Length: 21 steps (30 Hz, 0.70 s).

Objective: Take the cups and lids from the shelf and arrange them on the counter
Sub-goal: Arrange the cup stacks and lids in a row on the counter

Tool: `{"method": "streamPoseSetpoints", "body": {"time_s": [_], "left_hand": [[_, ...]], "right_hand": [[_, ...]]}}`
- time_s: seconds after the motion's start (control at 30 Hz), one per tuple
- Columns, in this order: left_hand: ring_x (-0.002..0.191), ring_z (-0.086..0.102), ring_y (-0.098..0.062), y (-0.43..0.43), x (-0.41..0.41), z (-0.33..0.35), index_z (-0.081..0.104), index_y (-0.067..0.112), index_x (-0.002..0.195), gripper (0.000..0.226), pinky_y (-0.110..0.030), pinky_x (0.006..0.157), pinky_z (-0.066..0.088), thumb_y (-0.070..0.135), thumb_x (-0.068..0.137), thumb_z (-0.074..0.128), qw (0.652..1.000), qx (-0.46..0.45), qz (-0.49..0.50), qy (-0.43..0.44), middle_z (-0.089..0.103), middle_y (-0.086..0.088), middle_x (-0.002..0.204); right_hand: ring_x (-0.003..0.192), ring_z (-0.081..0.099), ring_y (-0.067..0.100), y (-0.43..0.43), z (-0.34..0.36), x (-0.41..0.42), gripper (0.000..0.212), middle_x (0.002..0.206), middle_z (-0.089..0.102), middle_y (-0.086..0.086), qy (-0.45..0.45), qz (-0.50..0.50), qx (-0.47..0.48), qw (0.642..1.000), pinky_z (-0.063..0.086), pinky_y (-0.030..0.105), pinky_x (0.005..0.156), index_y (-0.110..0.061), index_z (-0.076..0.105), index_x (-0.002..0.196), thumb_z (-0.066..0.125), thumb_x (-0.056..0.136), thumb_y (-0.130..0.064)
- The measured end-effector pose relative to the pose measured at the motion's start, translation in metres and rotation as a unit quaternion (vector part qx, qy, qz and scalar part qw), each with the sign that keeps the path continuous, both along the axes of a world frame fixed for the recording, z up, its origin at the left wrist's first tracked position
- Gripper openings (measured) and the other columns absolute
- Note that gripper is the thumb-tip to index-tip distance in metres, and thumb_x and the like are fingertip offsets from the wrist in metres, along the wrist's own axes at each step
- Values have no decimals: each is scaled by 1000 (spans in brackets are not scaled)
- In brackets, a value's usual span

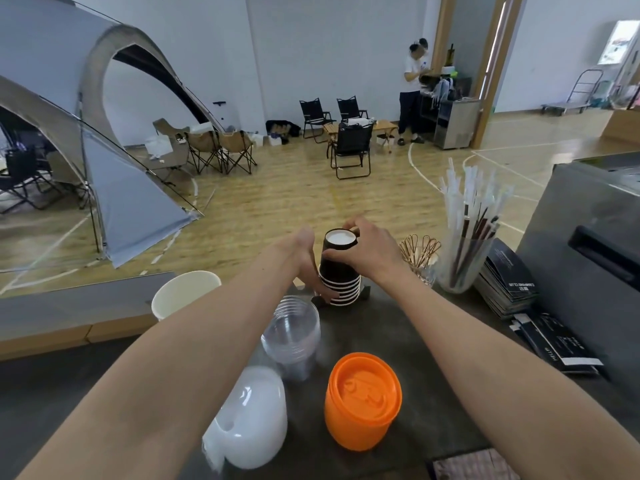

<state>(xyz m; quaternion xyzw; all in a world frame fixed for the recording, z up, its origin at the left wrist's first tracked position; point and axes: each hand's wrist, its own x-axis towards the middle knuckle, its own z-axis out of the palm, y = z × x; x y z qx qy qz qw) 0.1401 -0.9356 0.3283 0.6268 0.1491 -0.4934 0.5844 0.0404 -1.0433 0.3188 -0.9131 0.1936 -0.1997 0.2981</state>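
Both hands clamp my stack of black paper cups [339, 271] on the surface [398, 327]: left hand [311, 268] low, right hand [370, 247] curled round its top.

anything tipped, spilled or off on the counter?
No spills. The white lid stack at the near edge leans over instead of standing straight like the orange lid stack. The black paper cup stack sits upside down, steadied by the left hand and right hand.
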Motion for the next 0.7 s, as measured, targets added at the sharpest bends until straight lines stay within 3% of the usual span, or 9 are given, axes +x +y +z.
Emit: {"method": "streamPoseSetpoints", "body": {"time_s": [0.1,0.23,0.33,0.37,0.43,0.5,0.53,0.63,0.7], "left_hand": [[128,32,-60,6,-1,7,13,2,152,91,-80,86,36,59,83,34,1000,-2,11,-12,25,-31,147],[142,22,-52,23,-27,41,-4,8,156,85,-70,97,38,60,95,27,998,-26,13,-48,0,-19,164],[139,34,-50,43,-45,71,7,6,156,87,-56,97,45,60,95,36,988,31,-75,-134,11,-23,163],[132,46,-46,50,-53,83,18,3,154,82,-52,95,49,56,96,41,965,88,-123,-213,24,-26,158],[108,65,-33,63,-72,101,47,4,139,65,-43,90,55,51,95,52,856,223,-225,-409,55,-19,136],[94,66,-21,79,-92,110,66,11,119,52,-36,84,56,50,85,70,722,304,-301,-543,69,-4,109],[91,66,-19,87,-101,111,71,15,111,48,-34,83,56,48,77,78,680,325,-329,-568,70,0,102],[89,70,-21,104,-122,102,75,20,100,51,-40,83,60,48,60,88,634,355,-400,-558,74,-2,101],[94,70,-23,106,-129,90,75,20,104,57,-41,84,60,49,57,88,608,379,-431,-548,74,-4,105]], "right_hand": [[109,63,24,0,0,-1,73,114,69,-3,-1,4,3,1000,52,40,88,-29,58,117,79,57,-64],[115,61,23,1,6,-9,94,123,66,-1,5,8,21,1000,50,43,95,-31,49,132,74,54,-75],[103,64,16,0,16,-28,81,114,68,-5,-100,-26,11,995,53,41,89,-27,54,128,71,63,-72],[94,66,12,0,17,-35,64,103,70,-7,-163,-25,11,986,55,38,83,-25,59,120,73,70,-63],[77,68,8,-2,16,-47,29,84,72,-10,-228,20,41,973,57,33,75,-25,67,101,76,77,-38],[73,70,12,-4,10,-53,17,80,74,-6,-153,129,116,973,56,33,73,-28,71,91,78,77,-22],[76,70,14,-3,5,-55,21,83,76,-4,-78,196,155,965,56,34,74,-28,71,92,79,77,-15],[94,72,19,7,-15,-52,40,101,76,2,146,315,174,921,59,36,84,-16,68,113,81,77,-4],[101,70,16,18,-30,-46,52,110,74,1,218,347,127,903,58,35,89,-18,64,120,83,74,-6]]}}
